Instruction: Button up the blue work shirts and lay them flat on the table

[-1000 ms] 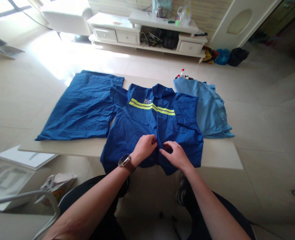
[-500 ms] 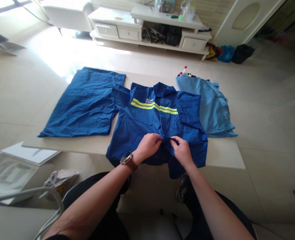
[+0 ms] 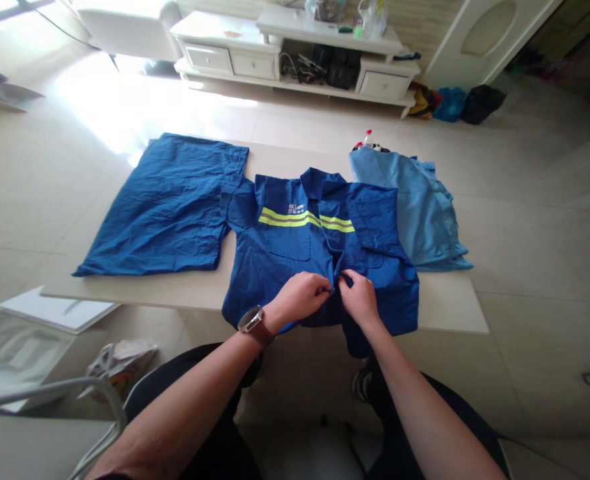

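Note:
A dark blue short-sleeved work shirt (image 3: 285,247) with a yellow and grey reflective stripe lies front up, collar at the far side, its hem hanging over the near table edge. My left hand (image 3: 305,297), with a watch on the wrist, pinches the left front edge of the shirt. Close beside it, my right hand (image 3: 357,293) is closed on the other front edge. Between the hands the placket is lifted and bent. Fingertips hide whatever small button or hole may be there.
Blue folded clothing (image 3: 165,207) lies on the left of the white table (image 3: 139,291). Light blue garments (image 3: 405,207) are piled on the right, with a red-capped bottle (image 3: 368,139) behind. A white cabinet (image 3: 255,65) stands beyond, and a box (image 3: 39,340) is at lower left.
Both hands have shifted slightly with the shirt's front edges, the left one a little right and nearer me. The placket has gone from lying flatter to raised and bent.

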The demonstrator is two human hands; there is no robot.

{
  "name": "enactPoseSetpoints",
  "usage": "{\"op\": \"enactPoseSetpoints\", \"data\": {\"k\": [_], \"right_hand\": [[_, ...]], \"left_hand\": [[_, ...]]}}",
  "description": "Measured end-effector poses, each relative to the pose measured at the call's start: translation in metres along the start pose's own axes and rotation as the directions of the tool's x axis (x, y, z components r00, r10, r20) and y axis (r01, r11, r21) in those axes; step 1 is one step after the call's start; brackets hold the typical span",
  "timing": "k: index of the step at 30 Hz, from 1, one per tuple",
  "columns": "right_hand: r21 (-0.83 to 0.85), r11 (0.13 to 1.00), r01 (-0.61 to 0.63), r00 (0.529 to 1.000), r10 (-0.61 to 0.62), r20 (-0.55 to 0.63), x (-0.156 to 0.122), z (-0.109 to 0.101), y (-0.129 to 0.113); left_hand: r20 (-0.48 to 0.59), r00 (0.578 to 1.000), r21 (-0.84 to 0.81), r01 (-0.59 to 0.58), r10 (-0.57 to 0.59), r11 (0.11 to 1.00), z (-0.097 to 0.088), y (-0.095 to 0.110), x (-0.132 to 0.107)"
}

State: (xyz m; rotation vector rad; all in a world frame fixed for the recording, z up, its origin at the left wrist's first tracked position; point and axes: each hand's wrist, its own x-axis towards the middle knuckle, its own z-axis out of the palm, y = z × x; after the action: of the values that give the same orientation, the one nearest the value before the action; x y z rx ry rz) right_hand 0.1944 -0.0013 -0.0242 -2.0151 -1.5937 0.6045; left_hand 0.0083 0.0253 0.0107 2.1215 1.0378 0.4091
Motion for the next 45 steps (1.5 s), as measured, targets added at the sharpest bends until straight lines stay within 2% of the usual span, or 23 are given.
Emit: {"op": "enactPoseSetpoints", "data": {"k": [4, 9, 13, 17, 21, 23, 26, 30, 31, 32, 36, 38, 42, 45], "right_hand": [[0.093, 0.996, -0.018, 0.996, 0.025, -0.081, 0.006, -0.017, 0.002], [0.119, 0.993, -0.026, 0.996, 0.036, -0.078, 0.008, -0.029, 0.007], [0.026, 0.996, 0.087, 0.992, -0.084, -0.094, 0.004, -0.017, 0.005], [-0.024, 0.973, 0.228, 0.974, -0.228, -0.015, 0.001, 0.000, 0.007], [0.038, 0.975, 0.218, 0.971, -0.221, 0.087, -0.001, 0.010, 0.010], [0.045, 0.969, 0.245, 0.956, -0.249, 0.156, -0.003, 0.012, 0.008], [-0.022, 0.948, 0.318, 0.912, -0.300, 0.279, -0.009, 0.014, 0.002], [-0.115, 0.929, 0.353, 0.879, -0.287, 0.380, -0.015, 0.015, -0.003], [-0.122, 0.925, 0.360, 0.874, -0.289, 0.390, -0.016, 0.015, -0.003], [-0.130, 0.921, 0.366, 0.872, -0.290, 0.394, -0.016, 0.016, -0.003], [-0.191, 0.920, 0.343, 0.895, -0.258, 0.365, -0.015, 0.017, -0.003], [-0.188, 0.931, 0.312, 0.910, -0.237, 0.340, -0.014, 0.017, -0.003], [-0.072, 0.962, 0.264, 0.936, -0.237, 0.260, -0.012, 0.015, -0.002], [0.087, 0.980, 0.177, 0.966, -0.190, 0.173, -0.009, 0.013, -0.001]], "left_hand": [[0.094, 0.992, 0.123, 0.072, -0.084, 0.990, -0.005, -0.007, -0.004], [0.210, 0.971, 0.175, 0.076, -0.113, 0.982, -0.001, -0.014, -0.005], [0.251, 0.963, 0.176, 0.051, -0.095, 0.983, 0.003, -0.012, -0.005], [0.319, 0.945, 0.162, 0.025, -0.076, 0.987, 0.004, -0.009, -0.006], [0.401, 0.911, 0.163, 0.029, -0.093, 0.986, 0.008, -0.006, -0.007], [0.436, 0.893, 0.182, 0.037, -0.115, 0.983, 0.010, -0.006, -0.008], [0.502, 0.848, 0.227, 0.062, -0.171, 0.972, 0.013, -0.007, -0.008], [0.623, 0.705, 0.300, 0.187, -0.340, 0.936, 0.011, -0.008, -0.009], [0.634, 0.687, 0.301, 0.205, -0.356, 0.931, 0.010, -0.009, -0.009], [0.625, 0.692, 0.298, 0.215, -0.360, 0.930, 0.009, -0.010, -0.009], [0.426, 0.830, 0.322, 0.234, -0.361, 0.917, 0.008, -0.014, -0.009], [0.322, 0.868, 0.338, 0.268, -0.378, 0.902, 0.008, -0.016, -0.008], [0.194, 0.881, 0.350, 0.350, -0.432, 0.869, 0.009, -0.017, -0.005], [0.113, 0.884, 0.313, 0.402, -0.454, 0.860, 0.009, -0.016, -0.003]]}}
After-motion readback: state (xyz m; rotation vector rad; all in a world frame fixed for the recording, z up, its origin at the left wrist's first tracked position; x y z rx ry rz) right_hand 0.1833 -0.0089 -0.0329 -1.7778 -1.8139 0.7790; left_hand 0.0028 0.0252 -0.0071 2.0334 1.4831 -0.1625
